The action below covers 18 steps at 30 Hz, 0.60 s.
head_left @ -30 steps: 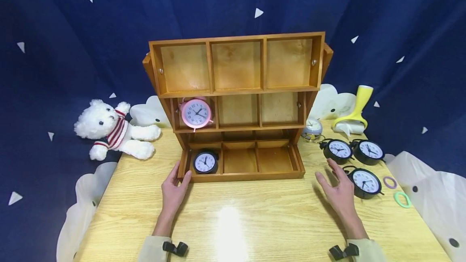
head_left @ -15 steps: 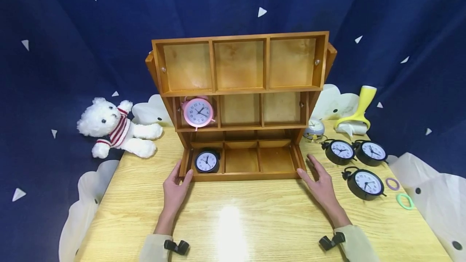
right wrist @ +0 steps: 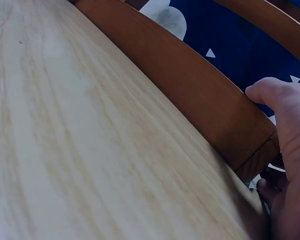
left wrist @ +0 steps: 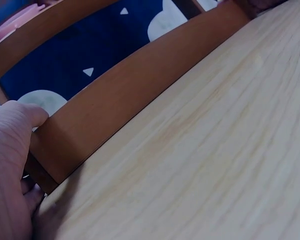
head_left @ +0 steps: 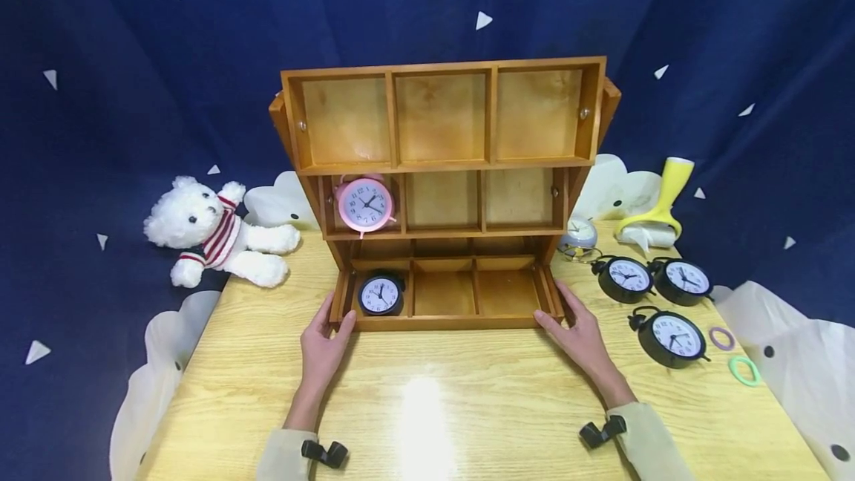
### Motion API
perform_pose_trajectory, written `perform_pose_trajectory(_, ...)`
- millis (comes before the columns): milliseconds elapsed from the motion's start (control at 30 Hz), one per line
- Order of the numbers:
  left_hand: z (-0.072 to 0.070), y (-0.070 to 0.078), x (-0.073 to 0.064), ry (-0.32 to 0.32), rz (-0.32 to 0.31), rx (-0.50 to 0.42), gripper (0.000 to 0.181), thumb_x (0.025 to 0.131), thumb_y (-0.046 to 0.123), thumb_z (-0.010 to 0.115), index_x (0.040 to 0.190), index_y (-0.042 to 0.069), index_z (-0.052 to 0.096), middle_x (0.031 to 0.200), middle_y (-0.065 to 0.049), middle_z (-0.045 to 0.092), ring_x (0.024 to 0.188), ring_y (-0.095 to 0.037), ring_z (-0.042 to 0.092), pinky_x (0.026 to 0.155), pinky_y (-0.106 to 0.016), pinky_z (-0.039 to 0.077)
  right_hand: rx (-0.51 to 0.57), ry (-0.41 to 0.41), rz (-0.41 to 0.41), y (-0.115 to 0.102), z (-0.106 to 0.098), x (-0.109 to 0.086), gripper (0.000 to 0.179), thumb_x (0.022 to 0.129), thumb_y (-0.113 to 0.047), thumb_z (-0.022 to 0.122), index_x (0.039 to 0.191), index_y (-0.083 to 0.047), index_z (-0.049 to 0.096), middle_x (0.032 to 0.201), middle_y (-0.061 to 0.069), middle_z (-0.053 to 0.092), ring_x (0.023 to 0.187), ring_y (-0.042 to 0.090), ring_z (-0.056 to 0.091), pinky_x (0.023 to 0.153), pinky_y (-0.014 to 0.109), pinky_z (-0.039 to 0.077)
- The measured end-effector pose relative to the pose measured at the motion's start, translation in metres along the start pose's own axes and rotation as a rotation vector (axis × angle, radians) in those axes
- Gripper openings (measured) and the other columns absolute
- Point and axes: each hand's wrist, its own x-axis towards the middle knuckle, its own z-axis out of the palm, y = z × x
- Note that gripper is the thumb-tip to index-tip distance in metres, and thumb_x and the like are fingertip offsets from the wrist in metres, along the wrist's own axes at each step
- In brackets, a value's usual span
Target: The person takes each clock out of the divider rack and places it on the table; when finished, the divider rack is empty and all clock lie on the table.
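A three-tier wooden storage box stands on the table, its tiers fanned open and each divided into three compartments. My left hand grips the front left corner of the lowest tier, thumb over the front rim and fingers along the outer side. At the opposite corner my right hand grips in the same way; in the right wrist view its thumb lies at the top edge. A pink alarm clock sits in the middle tier's left compartment. Below it, a black alarm clock lies in the lowest tier's left compartment.
Several black alarm clocks, one the nearest black clock, lie right of the box. Behind them are a pale clock and a yellow-handled roller. Purple and green rings lie near the right edge. A white teddy bear sits left.
My right hand has moved left from beside the black clocks to the box's front right corner and taken hold there. My left hand has stayed at the left corner.
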Motion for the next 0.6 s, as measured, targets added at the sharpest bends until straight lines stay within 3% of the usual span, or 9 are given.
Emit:
perform_pose_trajectory(67, 0.0, 0.002, -0.001, -0.004, 0.004, -0.005, 0.065, 0.097, 0.014, 0.076, 0.154, 0.001, 0.048, 0.151, -0.025, 0.053, 0.137, -0.037, 0.054, 0.109, -0.017, 0.043, 0.017, -0.009, 0.004, 0.0, 0.0, 0.001, 0.084, 0.094, -0.028, 0.08, 0.164, -0.014, 0.035, 0.168, 0.015, 0.033, 0.154, 0.039, 0.03, 0.124, 0.035, 0.033)
perform_pose_trajectory(167, 0.0, 0.005, -0.002, 0.002, 0.018, -0.017, 0.066, 0.096, 0.012, 0.077, 0.154, -0.003, 0.047, 0.152, -0.025, 0.052, 0.138, -0.038, 0.053, 0.11, -0.022, 0.043, 0.049, -0.023, 0.01, 0.0, -0.001, 0.0, 0.085, 0.095, -0.026, 0.08, 0.164, -0.013, 0.034, 0.168, 0.014, 0.032, 0.154, 0.037, 0.03, 0.114, 0.007, 0.029)
perform_pose_trajectory(233, 0.0, 0.009, -0.003, 0.02, 0.037, -0.02, 0.066, 0.096, 0.009, 0.077, 0.153, -0.004, 0.047, 0.153, -0.024, 0.05, 0.141, -0.038, 0.05, 0.112, -0.023, 0.042, 0.069, -0.023, 0.007, 0.0, -0.001, 0.0, 0.085, 0.094, -0.024, 0.081, 0.164, -0.013, 0.034, 0.168, 0.014, 0.033, 0.153, 0.038, 0.032, 0.106, -0.001, 0.028)
perform_pose_trajectory(433, 0.003, 0.036, -0.002, 0.125, 0.175, 0.011, 0.064, 0.093, 0.002, 0.078, 0.151, -0.002, 0.051, 0.154, -0.019, 0.053, 0.143, -0.035, 0.049, 0.113, -0.018, 0.041, 0.125, -0.017, -0.004, 0.003, -0.002, 0.001, 0.082, 0.093, -0.02, 0.082, 0.162, -0.014, 0.039, 0.166, 0.014, 0.038, 0.15, 0.038, 0.037, 0.105, 0.0, 0.033)
perform_pose_trajectory(600, 0.011, 0.086, 0.0, 0.178, 0.368, 0.037, 0.06, 0.09, -0.01, 0.075, 0.145, -0.011, 0.053, 0.147, -0.027, 0.056, 0.136, -0.043, 0.054, 0.113, -0.025, 0.046, 0.151, -0.004, -0.007, 0.006, -0.003, 0.002, 0.079, 0.091, -0.017, 0.083, 0.16, -0.01, 0.043, 0.163, 0.016, 0.041, 0.147, 0.038, 0.041, 0.104, 0.003, 0.038)
